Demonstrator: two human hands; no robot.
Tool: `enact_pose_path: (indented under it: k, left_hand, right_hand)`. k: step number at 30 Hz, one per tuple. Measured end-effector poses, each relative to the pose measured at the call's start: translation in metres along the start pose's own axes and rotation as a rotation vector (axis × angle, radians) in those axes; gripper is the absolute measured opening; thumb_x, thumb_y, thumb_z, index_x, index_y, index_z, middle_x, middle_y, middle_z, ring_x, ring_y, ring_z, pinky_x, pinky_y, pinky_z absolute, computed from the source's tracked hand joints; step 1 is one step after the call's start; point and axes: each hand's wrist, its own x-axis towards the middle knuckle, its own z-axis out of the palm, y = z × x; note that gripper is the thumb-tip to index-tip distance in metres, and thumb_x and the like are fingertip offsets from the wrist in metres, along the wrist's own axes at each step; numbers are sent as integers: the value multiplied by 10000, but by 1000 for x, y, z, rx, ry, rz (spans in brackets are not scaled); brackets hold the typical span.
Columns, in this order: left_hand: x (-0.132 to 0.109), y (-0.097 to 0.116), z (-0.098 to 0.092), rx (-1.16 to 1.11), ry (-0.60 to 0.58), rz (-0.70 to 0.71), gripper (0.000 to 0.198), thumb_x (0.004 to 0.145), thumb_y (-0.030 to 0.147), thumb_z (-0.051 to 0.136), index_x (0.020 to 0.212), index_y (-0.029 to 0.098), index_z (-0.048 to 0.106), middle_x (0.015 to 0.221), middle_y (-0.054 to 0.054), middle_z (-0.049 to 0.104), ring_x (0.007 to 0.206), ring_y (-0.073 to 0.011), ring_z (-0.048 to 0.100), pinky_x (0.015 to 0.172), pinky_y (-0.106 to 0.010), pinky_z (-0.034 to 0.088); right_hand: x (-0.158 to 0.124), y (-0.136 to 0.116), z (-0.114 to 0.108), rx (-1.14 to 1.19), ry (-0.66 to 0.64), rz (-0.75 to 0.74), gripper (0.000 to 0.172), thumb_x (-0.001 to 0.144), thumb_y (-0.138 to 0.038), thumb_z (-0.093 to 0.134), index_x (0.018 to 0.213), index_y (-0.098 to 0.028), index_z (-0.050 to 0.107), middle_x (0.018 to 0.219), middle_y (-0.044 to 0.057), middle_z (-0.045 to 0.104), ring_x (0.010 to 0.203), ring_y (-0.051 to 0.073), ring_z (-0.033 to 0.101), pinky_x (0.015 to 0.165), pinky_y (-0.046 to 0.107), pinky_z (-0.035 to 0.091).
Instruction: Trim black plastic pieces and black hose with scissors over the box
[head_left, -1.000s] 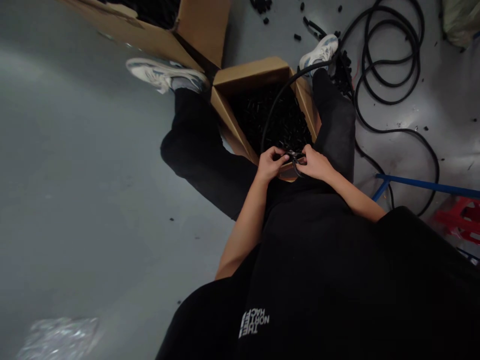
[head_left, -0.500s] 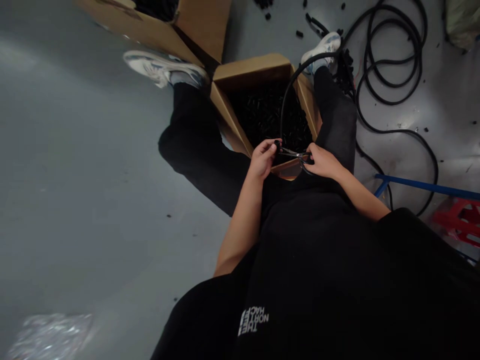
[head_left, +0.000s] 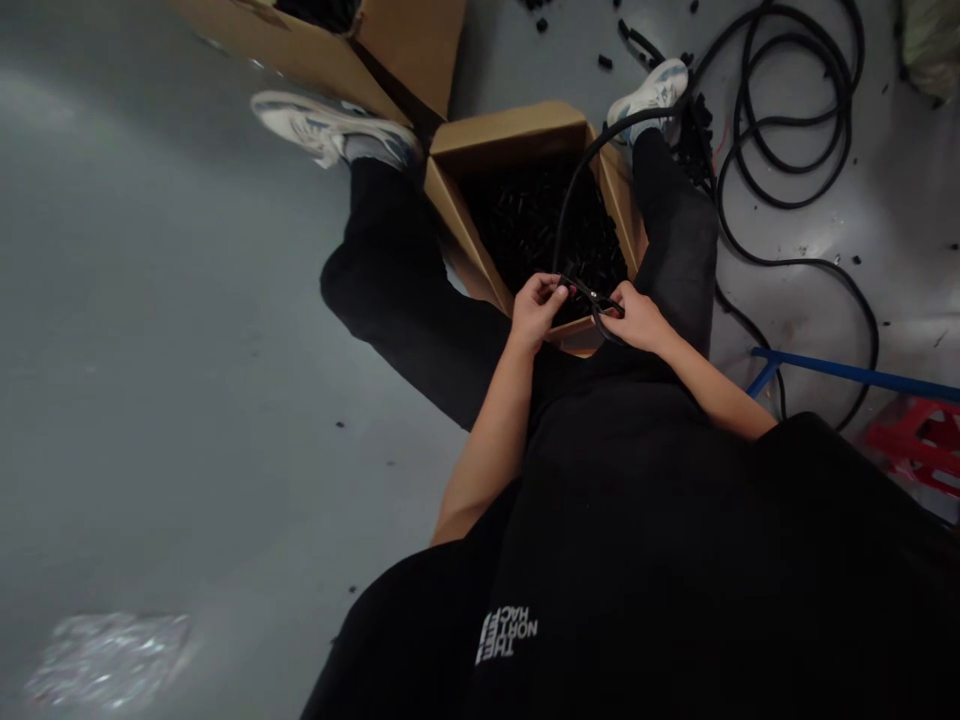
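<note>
My left hand (head_left: pixel 537 308) pinches the near end of a long black rubber tube (head_left: pixel 576 180), which arches up from the floor on the right. In my right hand (head_left: pixel 634 318) is a pair of scissors (head_left: pixel 594 296), its dark handles around my fingers. The blades point left and meet the tube right beside my left fingertips; they look nearly closed. Both hands are over the near edge of a cardboard box (head_left: pixel 510 132) between my legs. Many short cut black pieces (head_left: pixel 532 215) lie in that box.
A second cardboard box (head_left: pixel 409 50) stands at the upper left with dark contents. Coils of the tube lie on the floor at the right. Loose black bits are scattered about. A blue bar (head_left: pixel 855 368) and a red plastic stool (head_left: pixel 919 440) are at the right, a clear plastic bag (head_left: pixel 109 660) lower left.
The scissor blades have gone from parted to nearly closed at the tube. My hands have shifted slightly, the left one a little up and right.
</note>
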Motion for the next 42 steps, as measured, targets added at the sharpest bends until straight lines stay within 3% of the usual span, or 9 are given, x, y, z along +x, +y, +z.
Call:
enact_pose_path:
  k: [3, 6, 8, 14, 22, 28, 33, 37, 42]
  left_hand:
    - [-4, 3, 2, 9, -62, -22, 625, 779, 745, 1019, 1004, 218, 768, 921, -61, 801, 888, -244, 777, 906, -400, 633]
    - [-8, 7, 3, -24, -216, -109, 624, 751, 736, 1041, 943, 209, 767, 832, -43, 790, 786, -217, 765, 801, -355, 624]
    - [-9, 9, 4, -54, -255, -128, 630, 740, 732, 1050, 915, 206, 751, 815, -37, 790, 751, -200, 760, 762, -328, 618]
    - [-6, 10, 5, -40, -63, -26, 681, 720, 789, 1028, 927, 223, 712, 845, -19, 781, 786, -184, 757, 809, -315, 625]
    - [-7, 4, 3, 251, -63, 93, 675, 757, 828, 948, 894, 222, 686, 902, -48, 759, 857, -217, 727, 831, -353, 587]
    - [-9, 4, 8, 501, 120, 188, 310, 870, 484, 879, 958, 219, 745, 1025, -71, 825, 1010, -273, 754, 974, -408, 580]
    - [-12, 5, 11, 538, 80, 158, 188, 857, 353, 844, 940, 229, 729, 1034, -65, 829, 1041, -290, 755, 1004, -428, 571]
    - [-9, 3, 8, 455, 32, 146, 298, 868, 459, 879, 935, 222, 711, 1014, -66, 809, 1011, -284, 750, 973, -410, 583]
    - [-5, 3, 1, 363, 156, 124, 506, 824, 667, 937, 984, 218, 769, 1028, -77, 827, 1007, -280, 763, 977, -411, 587]
  right_hand:
    - [5, 7, 1, 29, -49, -35, 383, 946, -448, 798, 1151, -238, 553, 1083, 63, 795, 966, 252, 761, 870, 377, 543]
    - [8, 10, -3, 10, -34, -129, 509, 864, -418, 855, 1221, -205, 560, 1293, 147, 764, 1135, 285, 761, 964, 400, 568]
    - [8, 9, -6, -16, -21, -165, 524, 840, -429, 865, 1209, -210, 565, 1278, 140, 761, 1129, 291, 754, 966, 408, 563]
    - [1, 3, -6, 7, -6, -129, 337, 901, -417, 781, 1003, -268, 496, 866, -16, 713, 799, 202, 663, 795, 355, 449]
    - [2, 1, -1, 17, -18, -50, 442, 882, -460, 823, 1075, -271, 474, 1035, 35, 757, 889, 238, 712, 795, 370, 465]
    - [4, -4, 0, -32, 5, -17, 356, 912, -423, 781, 958, -284, 457, 882, 0, 714, 852, 240, 691, 795, 372, 456]
    - [6, -5, 4, -11, -4, 10, 422, 881, -453, 818, 992, -287, 446, 948, 17, 736, 881, 250, 711, 807, 379, 491]
    - [8, -3, 5, 30, 1, 5, 440, 865, -464, 834, 984, -286, 450, 936, 9, 728, 867, 241, 703, 792, 368, 480]
    - [4, 7, -4, 42, 37, -30, 313, 934, -449, 755, 945, -276, 494, 874, -4, 706, 830, 214, 676, 767, 340, 433]
